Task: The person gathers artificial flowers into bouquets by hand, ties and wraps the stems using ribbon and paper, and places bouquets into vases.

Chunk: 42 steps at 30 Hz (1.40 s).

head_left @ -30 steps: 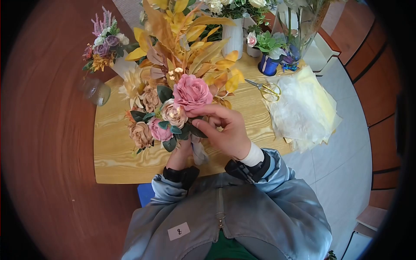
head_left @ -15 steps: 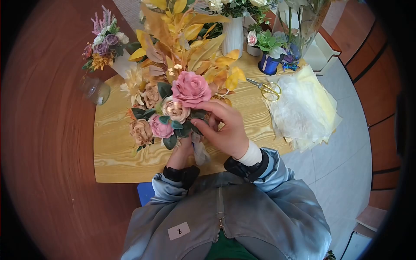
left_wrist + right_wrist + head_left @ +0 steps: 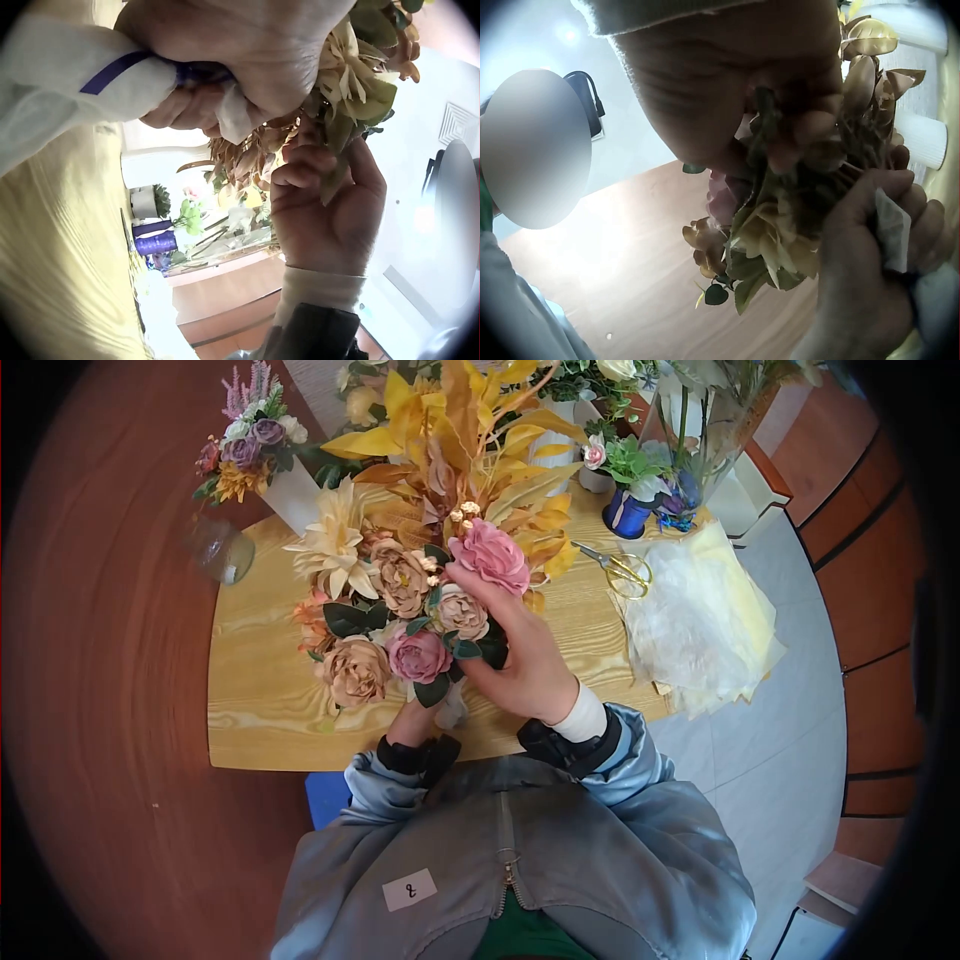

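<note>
A bouquet of artificial flowers [image 3: 402, 578] is held upright above the table, with brown, beige and pink roses in front and tall yellow leaves [image 3: 440, 410] behind. Low on its stems my left hand [image 3: 240, 56] grips the bundle, mostly hidden by blooms in the head view. White wrapping [image 3: 82, 90] with a purple ribbon [image 3: 112, 73] hangs below that fist. My right hand [image 3: 525, 660] holds the bouquet's right side, thumb and index finger around a beige rose [image 3: 460, 610]. In the left wrist view its other fingers curl among the leaves under the blooms.
Gold-handled scissors [image 3: 628, 574] lie beside a stack of white and yellow wrapping sheets [image 3: 710, 615] at right. Behind them stand a blue ribbon spool [image 3: 628, 513] and a glass vase [image 3: 690, 440]. A glass jar [image 3: 232, 555] and a purple-flowered arrangement [image 3: 250, 455] are at left.
The bouquet has tilted and shifted right, turning more of its brown and beige blooms upward. My right hand has moved from under the large pink rose to around the beige one.
</note>
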### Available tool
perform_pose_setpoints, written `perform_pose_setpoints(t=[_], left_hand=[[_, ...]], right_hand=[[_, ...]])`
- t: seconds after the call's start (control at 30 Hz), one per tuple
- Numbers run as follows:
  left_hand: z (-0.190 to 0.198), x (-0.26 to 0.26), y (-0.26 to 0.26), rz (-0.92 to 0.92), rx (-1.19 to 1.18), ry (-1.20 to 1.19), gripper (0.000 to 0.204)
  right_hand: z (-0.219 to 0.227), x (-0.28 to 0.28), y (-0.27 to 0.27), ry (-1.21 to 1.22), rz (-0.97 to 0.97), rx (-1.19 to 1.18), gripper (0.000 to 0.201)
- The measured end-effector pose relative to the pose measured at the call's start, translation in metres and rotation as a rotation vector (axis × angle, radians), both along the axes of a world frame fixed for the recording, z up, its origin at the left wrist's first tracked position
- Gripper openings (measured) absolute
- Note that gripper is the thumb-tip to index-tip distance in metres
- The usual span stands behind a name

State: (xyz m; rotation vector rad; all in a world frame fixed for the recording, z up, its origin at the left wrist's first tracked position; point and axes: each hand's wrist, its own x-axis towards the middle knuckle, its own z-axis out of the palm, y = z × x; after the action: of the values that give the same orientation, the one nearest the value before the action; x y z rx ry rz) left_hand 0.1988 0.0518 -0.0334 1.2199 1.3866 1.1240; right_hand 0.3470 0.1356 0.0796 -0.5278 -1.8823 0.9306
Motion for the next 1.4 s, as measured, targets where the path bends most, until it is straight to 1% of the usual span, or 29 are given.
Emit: perform_pose_setpoints(t=[0.13, 0.27, 0.3, 0.33, 0.4, 0.43, 0.47, 0.5, 0.53, 0.57, 0.6, 0.73, 0.8, 0.83, 0.9, 0.93, 1.0, 1.03, 1.07, 1.1, 1.13, 1.17, 1.2, 1.23, 1.27, 1.3, 1.33, 1.37, 1.4], left_hand=[[-0.007, -0.001, 0.000, -0.037, 0.080, 0.003, 0.038], [-0.017, -0.007, 0.003, -0.076, 0.164, 0.007, 0.042], [-0.024, -0.023, -0.035, -0.084, 0.185, 0.008, 0.043], [-0.030, -0.032, -0.054, -0.092, 0.207, 0.008, 0.044], [-0.037, -0.036, -0.069, -0.108, 0.248, 0.010, 0.046], [-0.038, -0.037, -0.067, -0.116, 0.269, 0.011, 0.047], [-0.040, -0.036, -0.066, -0.124, 0.290, 0.013, 0.048], [-0.025, -0.012, 0.025, -0.132, 0.311, 0.014, 0.050], [-0.026, -0.014, 0.017, -0.140, 0.333, 0.016, 0.051], [-0.009, -0.022, -0.042, -0.149, 0.353, 0.017, 0.052], [-0.031, -0.016, 0.022, -0.157, 0.374, 0.019, 0.054], [-0.041, -0.022, 0.022, -0.180, 0.433, 0.024, 0.058], [-0.049, -0.022, 0.023, -0.178, 0.410, -0.087, 0.055], [-0.052, -0.024, 0.009, -0.177, 0.398, -0.142, 0.053], [-0.061, -0.032, 0.024, -0.187, 0.378, -0.252, 0.050], [-0.066, -0.031, 0.023, -0.196, 0.367, -0.307, 0.048], [-0.083, -0.045, -0.016, -0.211, 0.344, -0.415, 0.046], [-0.082, -0.046, 0.003, -0.216, 0.332, -0.467, 0.044], [-0.084, -0.049, 0.010, -0.219, 0.319, -0.520, 0.043], [-0.092, -0.049, -0.007, -0.222, 0.304, -0.573, 0.042], [-0.087, -0.051, 0.024, -0.224, 0.288, -0.626, 0.041], [-0.087, -0.051, 0.031, -0.227, 0.271, -0.679, 0.040], [-0.090, -0.042, 0.044, -0.229, 0.254, -0.731, 0.039], [-0.092, -0.046, 0.032, -0.231, 0.236, -0.783, 0.038], [-0.097, -0.043, 0.040, -0.231, 0.218, -0.835, 0.037], [-0.101, -0.046, 0.044, -0.230, 0.201, -0.888, 0.036], [-0.103, -0.042, 0.051, -0.226, 0.184, -0.941, 0.036], [-0.107, -0.048, 0.043, -0.217, 0.170, -0.994, 0.035], [-0.114, -0.040, 0.040, -0.202, 0.160, -1.047, 0.035]], right_hand=[[0.000, 0.004, 0.003, -0.007, 0.022, 0.014, 0.064], [-0.004, 0.006, 0.000, 0.022, 0.022, -0.070, 0.066], [-0.006, 0.006, -0.001, 0.059, 0.041, -0.115, 0.067], [-0.009, 0.005, 0.000, 0.057, 0.044, -0.114, 0.067], [-0.015, 0.001, 0.001, 0.214, 0.078, -0.163, 0.069], [-0.016, -0.002, 0.000, 0.213, 0.079, -0.163, 0.069], [-0.017, -0.004, -0.001, 0.326, 0.142, -0.249, 0.070], [-0.018, -0.005, -0.001, 0.440, 0.205, -0.336, 0.072], [-0.019, -0.005, -0.001, 0.438, 0.207, -0.335, 0.072], [-0.021, -0.003, -0.001, 0.453, 0.251, -0.386, 0.070], [-0.021, -0.003, -0.001, 0.468, 0.296, -0.437, 0.068], [-0.020, -0.003, -0.001, 0.378, 0.278, -0.431, 0.068], [-0.022, -0.003, -0.002, 0.333, 0.201, -0.332, 0.064], [-0.023, -0.003, -0.001, 0.333, 0.201, -0.331, 0.064], [-0.025, -0.001, 0.001, 0.217, 0.122, -0.095, 0.057], [-0.025, 0.003, 0.001, 0.218, 0.114, -0.090, 0.057], [-0.025, 0.011, 0.002, 0.140, 0.152, 0.059, 0.049], [-0.028, 0.010, 0.005, 0.252, 0.135, 0.124, 0.048], [-0.028, 0.011, 0.006, 0.254, 0.132, 0.128, 0.048], [-0.028, 0.013, 0.008, 0.341, 0.060, 0.087, 0.048], [-0.029, 0.015, 0.009, 0.428, -0.012, 0.046, 0.049], [-0.017, 0.016, 0.007, 0.457, 0.008, -0.036, 0.051], [-0.011, 0.018, 0.007, 0.460, 0.005, -0.034, 0.051], [-0.005, 0.019, 0.008, 0.379, 0.014, 0.015, 0.051], [0.000, 0.020, 0.008, 0.298, 0.025, 0.063, 0.051], [0.006, 0.020, 0.007, 0.253, 0.029, 0.065, 0.043], [0.004, 0.021, 0.009, 0.254, 0.031, 0.064, 0.043], [-0.001, 0.023, 0.013, 0.212, -0.035, 0.162, 0.036], [-0.003, 0.023, 0.015, 0.170, -0.092, 0.261, 0.029]])
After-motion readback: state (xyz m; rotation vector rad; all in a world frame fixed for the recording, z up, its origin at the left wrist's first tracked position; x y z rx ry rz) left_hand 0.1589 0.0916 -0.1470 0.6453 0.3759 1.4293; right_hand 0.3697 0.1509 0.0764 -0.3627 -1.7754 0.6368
